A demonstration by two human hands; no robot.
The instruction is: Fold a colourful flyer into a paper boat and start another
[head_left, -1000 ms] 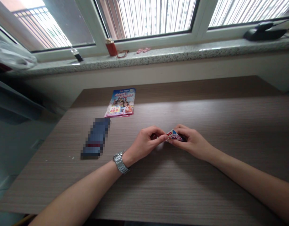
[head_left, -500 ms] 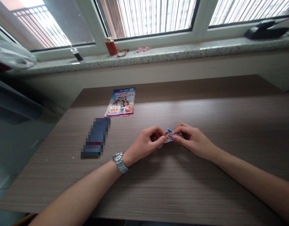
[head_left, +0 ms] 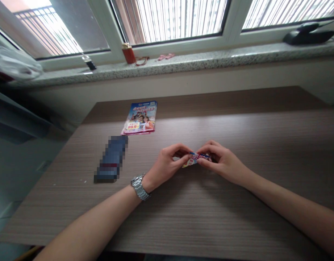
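Observation:
A small folded piece of printed paper [head_left: 192, 159], coloured red, blue and yellow, is held just above the middle of the wooden table [head_left: 156, 214]. My left hand [head_left: 171, 161], with a metal watch on its wrist, pinches the paper's left part between thumb and fingers. On the right side, my right hand [head_left: 220, 159] grips the other end, its fingers curled and thumb pressed on the paper. The fingertips of both hands are close together, and they hide part of the paper.
Printed leaflets [head_left: 141, 117] lie stacked at the table's back left. A blurred dark blue object [head_left: 111, 157] lies nearer, left of my left hand. On the stone windowsill [head_left: 199, 63] stand a red container [head_left: 128, 54] and a black device [head_left: 308, 34].
The paper has turned and now shows a yellow corner below my left fingers. My left fingertips have shifted slightly right, closer to my right hand.

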